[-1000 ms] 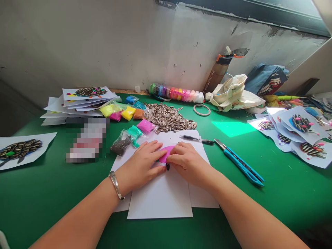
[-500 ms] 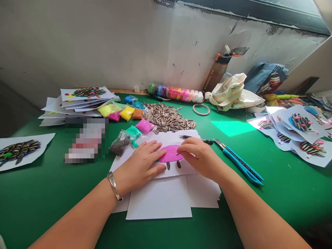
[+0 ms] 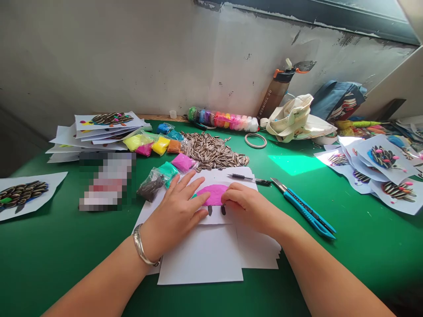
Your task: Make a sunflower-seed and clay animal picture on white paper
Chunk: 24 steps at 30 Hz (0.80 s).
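Note:
A flat pink oval of modelling clay (image 3: 211, 194) lies on the white paper (image 3: 198, 255), with two short dark clay pieces (image 3: 223, 210) along its lower edge. My left hand (image 3: 178, 211) is open, its spread fingers resting on the sheet and the oval's left side. At the oval's right end, my right hand (image 3: 249, 204) is closed in a pinch; whatever its fingertips hold is hidden. A bit of teal shows beside my left fingers. Behind the sheet are a black pen (image 3: 249, 178) and a heap of striped sunflower seeds (image 3: 214, 149).
Bags of coloured clay, including dark clay (image 3: 150, 188), sit left of the seeds. A blue utility knife (image 3: 307, 211) lies at right with its blade out. Seed pictures (image 3: 105, 119) are stacked at back left, others (image 3: 383, 163) at right. A bottle (image 3: 274, 94) leans behind.
My right fingertips have moved down slightly to the oval's lower right edge. My left hand has shifted a little left with its fingers spread wider. The view has tilted slightly.

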Each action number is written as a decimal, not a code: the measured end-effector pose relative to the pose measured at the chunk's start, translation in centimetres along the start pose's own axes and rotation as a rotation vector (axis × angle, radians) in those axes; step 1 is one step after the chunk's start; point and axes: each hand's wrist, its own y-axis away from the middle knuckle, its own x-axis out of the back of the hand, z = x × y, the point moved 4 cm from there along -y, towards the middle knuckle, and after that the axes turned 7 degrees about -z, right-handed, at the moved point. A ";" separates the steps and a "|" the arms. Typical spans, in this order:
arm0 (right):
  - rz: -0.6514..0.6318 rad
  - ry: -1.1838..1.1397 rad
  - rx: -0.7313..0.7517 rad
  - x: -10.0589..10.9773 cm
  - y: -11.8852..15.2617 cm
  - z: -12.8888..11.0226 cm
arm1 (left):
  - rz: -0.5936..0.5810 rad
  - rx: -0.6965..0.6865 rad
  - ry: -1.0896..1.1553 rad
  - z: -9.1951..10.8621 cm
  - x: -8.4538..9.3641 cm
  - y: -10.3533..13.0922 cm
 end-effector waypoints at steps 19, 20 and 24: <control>0.016 -0.089 -0.052 -0.2 -0.7 0.6 | -0.173 -0.134 -0.030 1.9 -0.6 0.2; 0.015 -0.094 -0.056 -0.1 -0.7 0.6 | -0.187 -0.135 -0.029 1.8 -0.5 0.3; 0.014 -0.133 -0.072 0.0 -0.7 0.6 | -0.165 -0.112 -0.023 1.2 -0.1 0.7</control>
